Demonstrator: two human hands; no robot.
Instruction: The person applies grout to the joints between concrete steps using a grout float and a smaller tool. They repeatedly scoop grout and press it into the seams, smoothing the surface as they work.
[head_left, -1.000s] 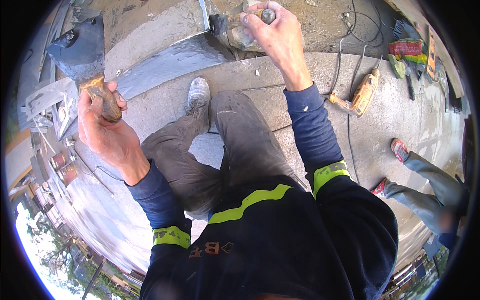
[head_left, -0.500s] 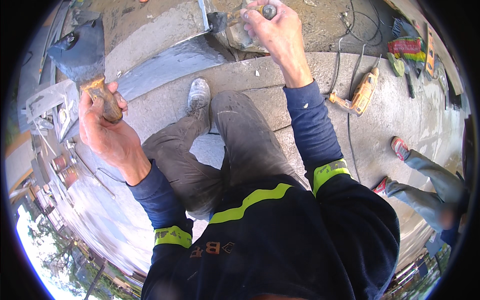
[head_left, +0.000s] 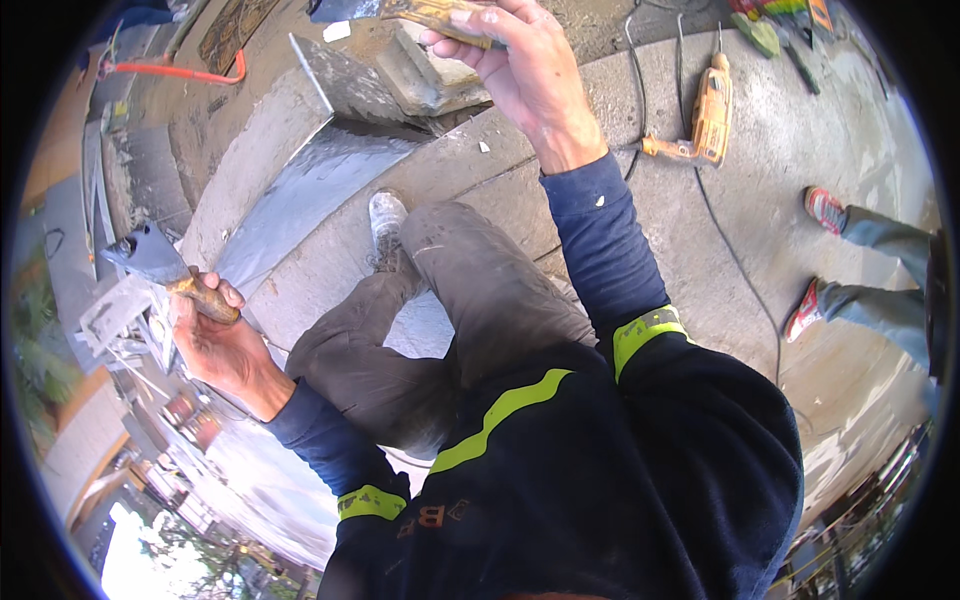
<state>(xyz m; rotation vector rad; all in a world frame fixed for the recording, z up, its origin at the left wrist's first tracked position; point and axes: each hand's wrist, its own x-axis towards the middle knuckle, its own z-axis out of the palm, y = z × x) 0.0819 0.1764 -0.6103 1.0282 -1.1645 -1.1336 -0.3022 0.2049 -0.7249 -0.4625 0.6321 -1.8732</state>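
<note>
My left hand (head_left: 232, 345) is wrapped round the wooden handle of a wide putty knife (head_left: 158, 252), its broad grey blade smeared and tilted up to the left. A dark lump sits on that blade near its upper edge. Held out at the top of the view, my right hand (head_left: 540, 85) grips the worn yellowish handle of a second hand tool (head_left: 435, 14). A grey-blue surface shows beyond this handle, cut by the view's top edge, so I cannot tell the tool's exact kind. Below it lie a raised concrete edge (head_left: 265, 135) and a smooth grey strip (head_left: 325, 180).
An orange drill (head_left: 712, 115) lies on the concrete to the right, its black cable (head_left: 745, 270) trailing over the ground. Another person's legs (head_left: 880, 235) stand farther right. An orange-red bar (head_left: 180, 73) and scrap pieces (head_left: 125, 310) lie to the left.
The view has shifted, bringing more of the left side in. My left hand's putty knife is lower and farther off; my right hand's tool has swung to point left, up at the top edge.
</note>
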